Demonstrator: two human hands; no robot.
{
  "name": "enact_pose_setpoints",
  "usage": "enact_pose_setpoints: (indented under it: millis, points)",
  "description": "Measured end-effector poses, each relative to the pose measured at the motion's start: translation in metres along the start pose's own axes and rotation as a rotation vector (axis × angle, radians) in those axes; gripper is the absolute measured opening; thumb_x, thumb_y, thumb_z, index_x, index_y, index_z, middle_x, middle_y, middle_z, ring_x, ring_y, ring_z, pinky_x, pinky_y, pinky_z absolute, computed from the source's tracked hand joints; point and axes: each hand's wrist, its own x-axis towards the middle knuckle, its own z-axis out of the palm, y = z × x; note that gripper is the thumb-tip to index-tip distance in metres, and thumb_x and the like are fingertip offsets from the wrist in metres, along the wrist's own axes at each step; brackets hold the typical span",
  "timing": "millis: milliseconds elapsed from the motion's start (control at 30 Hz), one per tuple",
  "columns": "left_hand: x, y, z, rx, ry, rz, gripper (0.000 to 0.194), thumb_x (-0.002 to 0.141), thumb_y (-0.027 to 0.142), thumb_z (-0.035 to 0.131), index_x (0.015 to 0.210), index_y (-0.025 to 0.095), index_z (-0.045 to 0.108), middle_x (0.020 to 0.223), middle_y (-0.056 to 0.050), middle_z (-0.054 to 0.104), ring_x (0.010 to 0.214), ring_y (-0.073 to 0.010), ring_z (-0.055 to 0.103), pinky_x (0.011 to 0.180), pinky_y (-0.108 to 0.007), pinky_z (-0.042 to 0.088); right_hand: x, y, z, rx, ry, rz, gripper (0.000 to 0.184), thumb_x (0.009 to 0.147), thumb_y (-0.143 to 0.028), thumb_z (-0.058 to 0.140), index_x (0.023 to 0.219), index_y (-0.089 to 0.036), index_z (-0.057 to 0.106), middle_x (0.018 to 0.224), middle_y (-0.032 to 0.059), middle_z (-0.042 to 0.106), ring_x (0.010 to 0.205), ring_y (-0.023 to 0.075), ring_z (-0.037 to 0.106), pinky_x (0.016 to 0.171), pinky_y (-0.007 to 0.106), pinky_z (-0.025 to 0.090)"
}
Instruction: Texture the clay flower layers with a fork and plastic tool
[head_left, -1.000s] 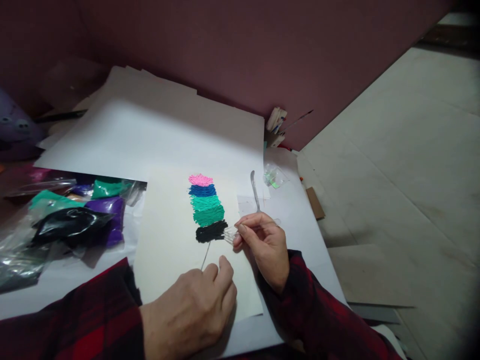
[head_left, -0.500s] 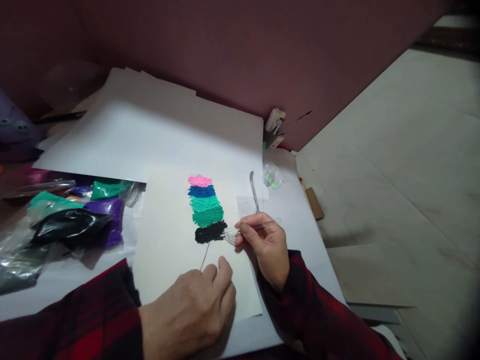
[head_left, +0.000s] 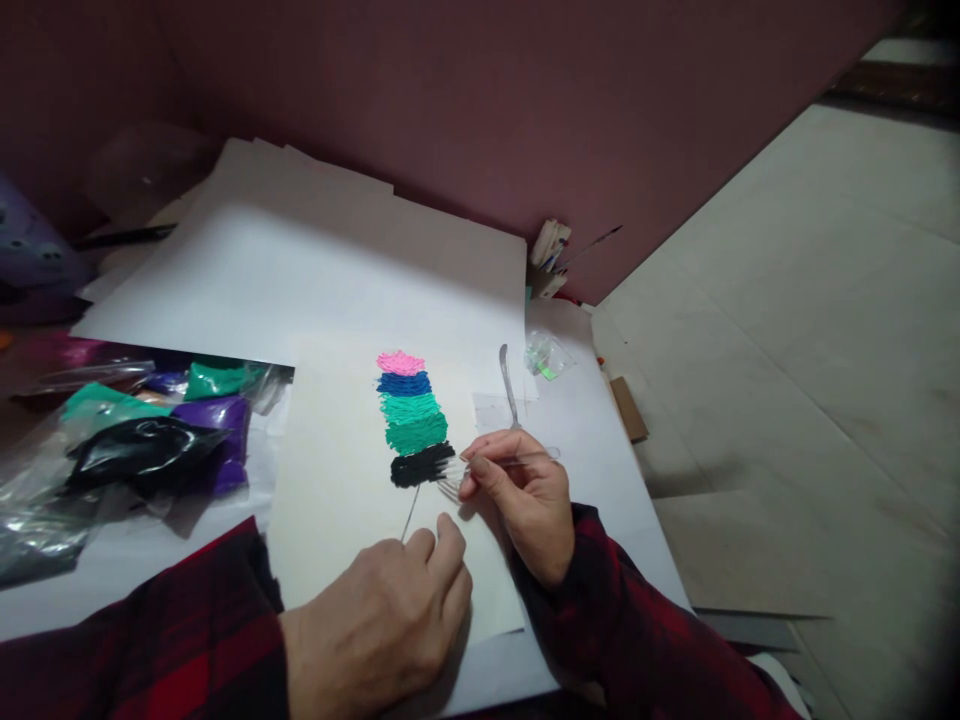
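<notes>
My right hand (head_left: 525,500) pinches a clear plastic fork (head_left: 452,480), its tines on the right end of a black clay patch (head_left: 420,466). The fork's handle sticks out past my fingers to the right. In my left hand (head_left: 382,610), closed, is a thin metal needle-like tool (head_left: 409,514) whose tip reaches the lower edge of the black patch; its other end is hidden. Above the black lie textured green (head_left: 415,433), light green (head_left: 410,407), blue (head_left: 403,383) and pink (head_left: 400,362) clay bands, on a cream paper sheet (head_left: 330,520).
Plastic bags of coloured clay (head_left: 142,450) lie at the left. Large white sheets (head_left: 322,250) rest against the wall behind. A metal spatula-like tool (head_left: 508,385) and a small clear bag (head_left: 546,355) lie beyond my right hand. The table edge runs along the right.
My right hand has shifted slightly left and down with the fork, whose tines now sit lower at the black patch's right end. My left hand has barely moved.
</notes>
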Motion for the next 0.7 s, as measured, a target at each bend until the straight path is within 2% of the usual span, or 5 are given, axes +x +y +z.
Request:
enact_pose_setpoints:
  millis: [400, 700]
  points:
    - [0.001, 0.0, 0.0, 0.006, 0.01, -0.01, 0.024, 0.082, 0.004, 0.033, 0.094, 0.008, 0.054, 0.104, -0.022, 0.062, 0.059, -0.0217, 0.06, 0.04, -0.031, 0.048, -0.002, 0.009, 0.003, -0.082, -0.025, 0.007, 0.008, 0.084, -0.021, 0.059, 0.078, -0.016, 0.058, 0.087, 0.0025, 0.058, 0.059, 0.0091, 0.062, 0.052, 0.025, 0.055]
    - [0.001, 0.0, 0.001, 0.004, 0.009, -0.004, 0.024, 0.082, 0.003, 0.034, 0.092, 0.008, 0.054, 0.104, -0.022, 0.062, 0.059, -0.0212, 0.06, 0.039, -0.031, 0.048, -0.002, 0.01, 0.0, -0.159, 0.042, 0.06, 0.007, 0.083, -0.023, 0.059, 0.081, -0.016, 0.057, 0.065, -0.0005, 0.061, 0.056, 0.0116, 0.062, 0.052, 0.026, 0.054]
